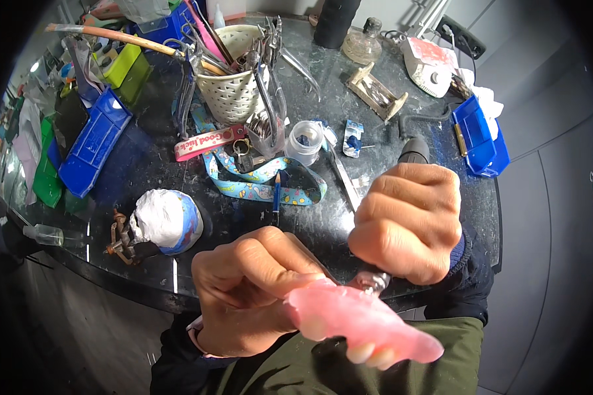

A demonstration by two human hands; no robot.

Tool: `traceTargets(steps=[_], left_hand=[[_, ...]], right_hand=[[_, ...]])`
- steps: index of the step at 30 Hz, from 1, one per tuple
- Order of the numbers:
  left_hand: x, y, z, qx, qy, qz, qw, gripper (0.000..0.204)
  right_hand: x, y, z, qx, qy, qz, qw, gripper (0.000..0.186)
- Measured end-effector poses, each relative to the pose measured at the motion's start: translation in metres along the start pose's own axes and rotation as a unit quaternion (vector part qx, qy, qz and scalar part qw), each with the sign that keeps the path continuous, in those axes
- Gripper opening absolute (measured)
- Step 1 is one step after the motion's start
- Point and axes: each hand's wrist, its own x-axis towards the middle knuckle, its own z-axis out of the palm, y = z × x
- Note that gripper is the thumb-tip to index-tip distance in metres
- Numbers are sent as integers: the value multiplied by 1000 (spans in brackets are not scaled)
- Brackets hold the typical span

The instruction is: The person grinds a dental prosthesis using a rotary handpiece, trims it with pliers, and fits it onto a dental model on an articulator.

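My left hand (254, 286) pinches one end of a pink denture (359, 319) with a few pale teeth along its lower edge, held above my lap in front of the bench. My right hand (408, 224) is wrapped round a rotary handpiece (414, 151); its black rear end sticks out above the fist. Its metal nose (373, 282) points down by the denture's upper edge. The working tip is hidden behind the denture and fingers, so I cannot tell whether they touch. A white plaster model (161, 220) on a brass-coloured articulator (120, 240) stands left of my hands.
On the dark bench (244, 220) lie a patterned blue lanyard (244, 191), a blue pencil (277, 197) and a metal tool (344, 181). Behind stand a basket (227, 99) of pliers, a clear cup (304, 141) and a sand timer (375, 91). Blue bins (95, 145) flank the bench.
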Motion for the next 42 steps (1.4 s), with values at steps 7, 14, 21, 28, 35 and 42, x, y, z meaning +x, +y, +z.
traceTargets(steps=[7, 14, 21, 28, 35, 42], left_hand=[[0, 1, -3, 25, -10, 3, 1000, 16], [-2, 3, -1, 12, 7, 3, 1000, 14], [-1, 2, -7, 31, -37, -16, 999, 12], [-1, 2, -7, 40, -44, -38, 998, 12], [1, 5, -10, 40, -46, -61, 996, 14], [-1, 5, -9, 74, -64, -10, 995, 14]], right_hand=[[-1, 2, 1, 8, -25, 32, 999, 22], [0, 3, 3, 40, 0, -12, 999, 21], [-2, 3, 5, 52, 4, 16, 998, 22], [-1, 3, 3, 35, 22, -20, 999, 22], [-3, 2, 4, 35, 15, 22, 999, 22], [4, 0, -3, -7, -35, 26, 999, 26]])
